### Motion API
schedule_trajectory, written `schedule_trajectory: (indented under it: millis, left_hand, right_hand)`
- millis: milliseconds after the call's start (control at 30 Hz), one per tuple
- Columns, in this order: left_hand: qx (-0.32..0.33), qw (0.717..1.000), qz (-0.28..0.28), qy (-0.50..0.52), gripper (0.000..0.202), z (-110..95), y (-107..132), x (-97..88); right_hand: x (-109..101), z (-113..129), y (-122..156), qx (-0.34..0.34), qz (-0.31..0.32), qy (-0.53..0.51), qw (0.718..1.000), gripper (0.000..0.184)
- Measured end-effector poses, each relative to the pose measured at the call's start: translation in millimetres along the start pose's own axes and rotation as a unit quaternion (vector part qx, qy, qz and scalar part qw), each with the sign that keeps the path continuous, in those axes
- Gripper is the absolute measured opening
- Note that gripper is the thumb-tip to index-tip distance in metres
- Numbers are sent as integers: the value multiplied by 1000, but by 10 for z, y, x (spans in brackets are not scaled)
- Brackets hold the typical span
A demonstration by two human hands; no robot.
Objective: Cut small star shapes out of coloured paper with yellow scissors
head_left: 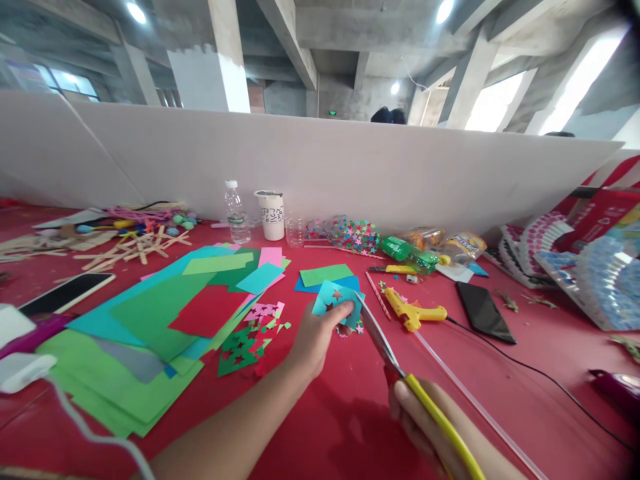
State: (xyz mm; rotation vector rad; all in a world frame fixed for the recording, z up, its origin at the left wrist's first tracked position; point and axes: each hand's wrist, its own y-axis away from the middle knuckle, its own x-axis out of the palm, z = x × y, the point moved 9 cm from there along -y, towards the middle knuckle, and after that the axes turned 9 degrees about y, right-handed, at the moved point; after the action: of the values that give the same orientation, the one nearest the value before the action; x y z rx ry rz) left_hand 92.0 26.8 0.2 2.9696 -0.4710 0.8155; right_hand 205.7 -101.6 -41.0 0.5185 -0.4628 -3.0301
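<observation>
Between thumb and fingers, my left hand (317,333) grips a small piece of light-blue paper (327,297) with star-shaped holes cut through it. My right hand (425,407) is closed around yellow-handled scissors (383,340), whose blades point up and away toward the paper's right edge. Whether the blades touch the paper I cannot tell. Small loose paper stars (358,327) lie on the red table just beyond the held piece. Left of my left hand are green paper scraps (239,350) and pink paper scraps (265,311) with star cut-outs.
Coloured paper sheets (150,313) overlap on the left. A yellow glue gun (415,311) with a black cord and a black phone (484,310) lie to the right. A water bottle (237,217) and white cup (273,217) stand before a white partition (310,163).
</observation>
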Motion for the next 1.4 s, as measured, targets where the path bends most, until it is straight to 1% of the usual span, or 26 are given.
schedule_trajectory:
  millis: [67,167,300,433,667,833,967,1033,1133,1233,1300,1400]
  left_hand:
    - [6,1000,2,-9,16,-2,-2,-8]
    - [12,1000,1,-8,16,-6,-5,-18]
    - [19,1000,-4,-3,16,-19,-5,-25]
    - [20,1000,-11,-1,16,-20,-6,-41]
    - [28,1000,-8,7,16,-33,-5,-25]
    - [20,1000,-8,16,14,-51,1,-28]
    - [16,997,-48,60,14,-83,-43,-162]
    - [4,997,-52,58,15,-73,-72,-192]
    - [-16,999,-18,32,13,-43,-95,-129]
    - [-25,999,0,32,12,-12,-78,-63]
    - [-34,999,5,32,13,23,-51,-24]
    - [-32,999,-11,36,15,63,-3,-2]
  right_hand:
    - [-14,17,1,-7,-7,15,1000,65]
    - [-41,-2,14,22,-10,27,999,63]
    - [-69,-24,30,61,-12,36,997,55]
    - [-70,-24,21,69,-18,53,996,55]
    - [-86,-79,40,95,-48,61,992,55]
    - [-46,-70,-1,70,-27,34,997,62]
    - [-103,-40,2,59,-31,41,997,62]
    - [-151,-23,19,55,-39,48,997,60]
    - [-200,-41,39,54,-45,44,997,58]
    - [-134,-109,23,52,-8,2,999,56]
    - [-77,-131,-5,33,14,-14,999,54]
    - [-60,-185,-47,27,-1,-14,1000,56]
